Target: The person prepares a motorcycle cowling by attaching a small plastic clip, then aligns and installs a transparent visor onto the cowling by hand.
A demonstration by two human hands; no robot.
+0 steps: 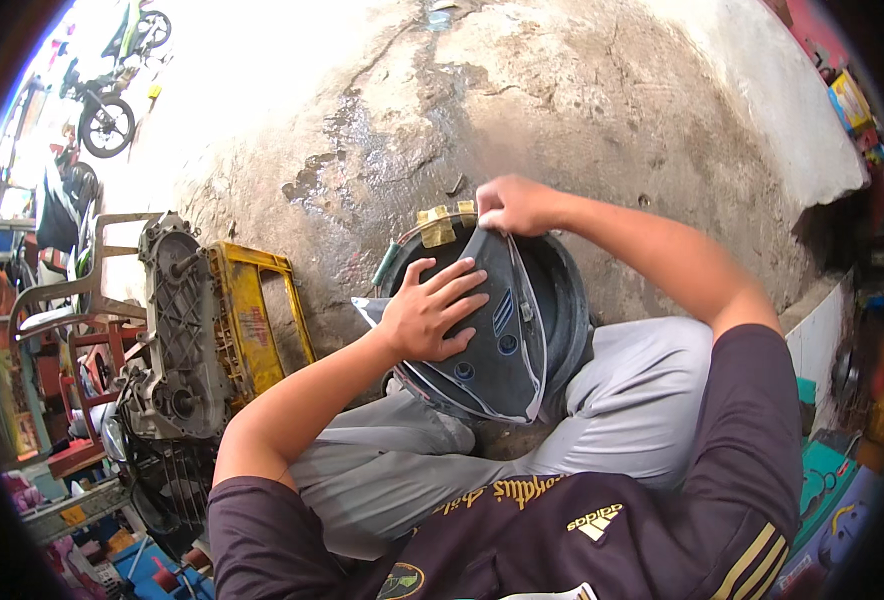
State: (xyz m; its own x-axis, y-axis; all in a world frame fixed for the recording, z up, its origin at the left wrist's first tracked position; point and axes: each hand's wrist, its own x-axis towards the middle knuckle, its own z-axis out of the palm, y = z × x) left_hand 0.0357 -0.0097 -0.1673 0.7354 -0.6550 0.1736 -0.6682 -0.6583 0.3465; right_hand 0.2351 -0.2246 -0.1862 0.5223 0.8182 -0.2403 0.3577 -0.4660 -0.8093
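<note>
Dark jersey and grey trousers fill the bottom of the view, and the whole job is sitting on the person's lap. Left hand is laid flat with fingers spread on a dark grey plastic scooter panel, pressing it down rather than gripping it. Right hand is clenched on the panel's top tip, pinching it right by a yellow connector block. Panel is tilted and rests on a round black housing that sits between the knees, just over the cracked, damp concrete floor. Going outward on the person's left: one yellow plastic crate touching a bare engine casing standing on end, then a chair frame, and further off one parked motorbike. Some boxes and clutter sit along the right edge, too blurry to call. My guess at the risk: that tip looks thin, so if the right hand pulls hard while the left pins the middle, the plastic could crack or a clip could snap. Nothing but knees holds the housing either, so a shift of the legs could let it roll off onto the floor. Count: two hands, one panel, one housing, one connector block, one crate, one casing.
</note>
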